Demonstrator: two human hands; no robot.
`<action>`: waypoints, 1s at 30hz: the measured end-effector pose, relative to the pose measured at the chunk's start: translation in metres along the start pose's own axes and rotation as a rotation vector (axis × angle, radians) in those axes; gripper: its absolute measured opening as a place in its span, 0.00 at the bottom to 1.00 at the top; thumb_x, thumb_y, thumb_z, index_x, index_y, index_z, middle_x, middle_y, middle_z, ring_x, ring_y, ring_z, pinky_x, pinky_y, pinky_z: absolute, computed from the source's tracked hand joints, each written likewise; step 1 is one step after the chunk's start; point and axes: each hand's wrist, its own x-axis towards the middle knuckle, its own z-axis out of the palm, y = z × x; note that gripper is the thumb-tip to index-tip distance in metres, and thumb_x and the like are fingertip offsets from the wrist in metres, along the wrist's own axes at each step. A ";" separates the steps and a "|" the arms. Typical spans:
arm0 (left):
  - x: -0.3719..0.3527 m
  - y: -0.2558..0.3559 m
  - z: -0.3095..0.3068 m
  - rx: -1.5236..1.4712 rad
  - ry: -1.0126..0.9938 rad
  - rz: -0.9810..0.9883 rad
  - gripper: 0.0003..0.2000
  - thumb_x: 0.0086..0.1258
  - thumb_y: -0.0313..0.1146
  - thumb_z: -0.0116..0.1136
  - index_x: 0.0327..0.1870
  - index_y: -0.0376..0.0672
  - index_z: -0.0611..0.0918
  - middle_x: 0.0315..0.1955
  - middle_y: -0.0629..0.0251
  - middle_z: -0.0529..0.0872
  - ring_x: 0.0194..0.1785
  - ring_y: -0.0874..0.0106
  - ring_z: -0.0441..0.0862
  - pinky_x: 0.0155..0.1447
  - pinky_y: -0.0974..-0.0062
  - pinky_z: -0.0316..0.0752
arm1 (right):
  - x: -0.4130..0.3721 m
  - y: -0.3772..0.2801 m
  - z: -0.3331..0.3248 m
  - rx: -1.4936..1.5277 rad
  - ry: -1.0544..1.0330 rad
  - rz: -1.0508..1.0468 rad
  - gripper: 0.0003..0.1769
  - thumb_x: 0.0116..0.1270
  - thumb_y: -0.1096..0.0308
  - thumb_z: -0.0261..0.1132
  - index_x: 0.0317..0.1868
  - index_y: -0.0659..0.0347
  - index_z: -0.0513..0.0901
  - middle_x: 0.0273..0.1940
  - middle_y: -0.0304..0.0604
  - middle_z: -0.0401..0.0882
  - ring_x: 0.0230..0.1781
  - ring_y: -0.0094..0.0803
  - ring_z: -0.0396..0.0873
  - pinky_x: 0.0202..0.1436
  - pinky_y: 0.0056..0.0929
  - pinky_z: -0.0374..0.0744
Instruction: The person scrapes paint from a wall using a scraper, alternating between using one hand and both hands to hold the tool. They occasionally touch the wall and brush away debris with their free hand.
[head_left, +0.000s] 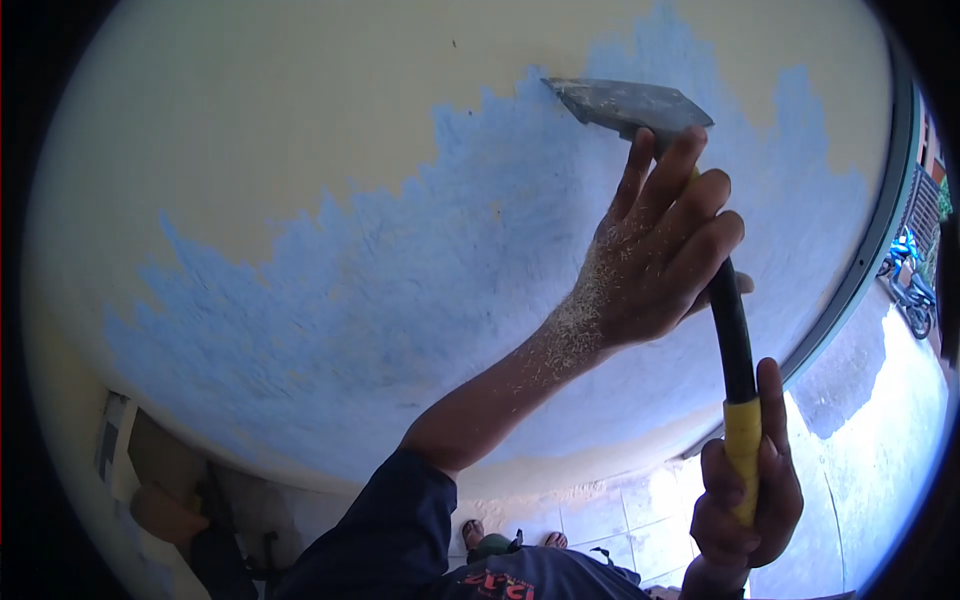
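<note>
A long-handled scraper with a wide grey blade lies against the wall, its blade at the upper edge of a pale blue area bordered by cream paint. My left hand is wrapped round the upper handle just below the blade, fingertips near the blade's back. Pale flakes cover its wrist and back. Lower down, my right hand grips the yellow end of the handle, one finger stretched along it.
A dark frame edge runs along the wall's right side. Beyond it stand motorbikes. Below are floor tiles with debris along the wall's foot, and my feet. An orange-brown object is at lower left.
</note>
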 end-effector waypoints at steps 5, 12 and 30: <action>-0.003 -0.001 0.005 0.024 0.022 0.012 0.17 0.75 0.53 0.39 0.41 0.47 0.68 0.44 0.55 0.73 0.72 0.51 0.60 0.76 0.39 0.40 | -0.011 0.010 -0.014 -0.004 0.070 -0.024 0.29 0.78 0.66 0.38 0.76 0.49 0.44 0.30 0.51 0.66 0.09 0.18 0.55 0.09 0.16 0.69; 0.010 -0.005 0.007 0.039 0.012 -0.012 0.16 0.73 0.54 0.41 0.42 0.51 0.68 0.43 0.62 0.76 0.69 0.56 0.65 0.77 0.44 0.44 | 0.001 0.004 -0.012 -0.043 0.025 -0.016 0.29 0.78 0.65 0.36 0.77 0.47 0.40 0.29 0.50 0.66 0.08 0.20 0.56 0.09 0.16 0.69; 0.030 -0.017 0.011 -0.005 0.074 0.070 0.18 0.71 0.54 0.47 0.40 0.47 0.69 0.43 0.57 0.74 0.70 0.53 0.62 0.75 0.37 0.42 | 0.013 -0.009 0.000 -0.117 -0.056 -0.021 0.29 0.78 0.65 0.39 0.76 0.48 0.43 0.29 0.48 0.67 0.08 0.19 0.60 0.08 0.17 0.69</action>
